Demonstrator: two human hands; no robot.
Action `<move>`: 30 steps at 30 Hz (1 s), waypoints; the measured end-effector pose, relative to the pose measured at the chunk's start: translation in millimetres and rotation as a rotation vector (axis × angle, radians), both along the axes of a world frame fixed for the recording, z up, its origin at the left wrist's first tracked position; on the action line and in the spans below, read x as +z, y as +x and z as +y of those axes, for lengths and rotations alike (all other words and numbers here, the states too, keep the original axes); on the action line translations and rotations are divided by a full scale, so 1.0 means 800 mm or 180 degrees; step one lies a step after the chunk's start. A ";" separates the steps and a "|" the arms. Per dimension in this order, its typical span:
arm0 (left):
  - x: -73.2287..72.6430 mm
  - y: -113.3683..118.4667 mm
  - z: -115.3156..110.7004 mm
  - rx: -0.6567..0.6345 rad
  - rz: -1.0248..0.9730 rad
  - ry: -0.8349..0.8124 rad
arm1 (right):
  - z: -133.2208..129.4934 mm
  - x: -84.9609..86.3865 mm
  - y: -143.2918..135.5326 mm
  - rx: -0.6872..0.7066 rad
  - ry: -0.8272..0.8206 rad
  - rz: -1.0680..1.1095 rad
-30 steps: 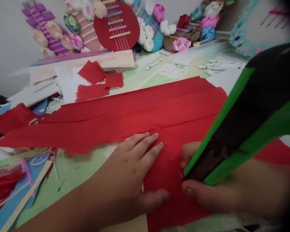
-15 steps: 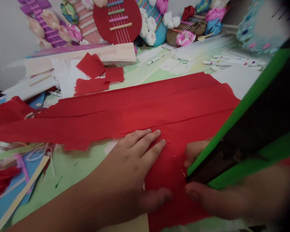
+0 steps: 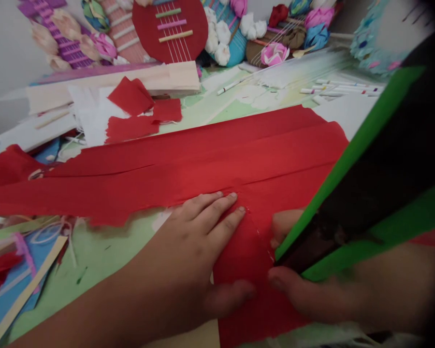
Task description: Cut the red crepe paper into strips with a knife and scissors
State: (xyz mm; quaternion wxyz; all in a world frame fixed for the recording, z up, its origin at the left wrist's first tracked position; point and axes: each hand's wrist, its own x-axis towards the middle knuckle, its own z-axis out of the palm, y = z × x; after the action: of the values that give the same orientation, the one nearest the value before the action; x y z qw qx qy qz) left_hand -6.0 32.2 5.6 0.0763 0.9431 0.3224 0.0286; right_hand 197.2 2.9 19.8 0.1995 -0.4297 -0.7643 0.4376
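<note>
Compared with 1.0 s ago, the upper part of the green-and-black tool has swung further right and leans lower; the view itself also shifted a bit. Our left hand hasn't moved on the red sheet.

Left pose: forearm in from lower left, palm down, fingers extended up and right, slightly parted, thumb spread out to the side. Open, grasping nothing, just resting flat on the sheet.

Right hand: in from the right, closed on the tool near its tip, thumb on the near side, a finger showing past the far edge. Rest of that grip is hidden. Tip sits at the near end of a broken white line on the sheet.

Sheet lies across the green table, partly over a cream board.
</note>
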 end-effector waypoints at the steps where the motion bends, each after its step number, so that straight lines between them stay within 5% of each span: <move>1: 0.000 0.000 0.000 -0.0001 0.0011 0.0001 | 0.000 0.000 0.000 0.0003 -0.0026 0.0027; 12: -0.006 -0.006 -0.002 -0.0115 -0.0058 0.0468 | 0.010 0.003 0.002 -0.0246 -0.0355 0.0520; 30: -0.005 -0.005 -0.001 -0.0063 -0.0103 0.0334 | 0.007 -0.002 0.000 -0.0131 0.0471 0.0120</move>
State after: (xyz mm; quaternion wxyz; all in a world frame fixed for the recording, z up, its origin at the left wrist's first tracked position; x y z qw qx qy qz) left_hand -9.8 31.6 2.0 0.0322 0.9484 0.3098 0.0599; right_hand 196.9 8.6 18.5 0.2540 -0.4211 -0.7817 0.3836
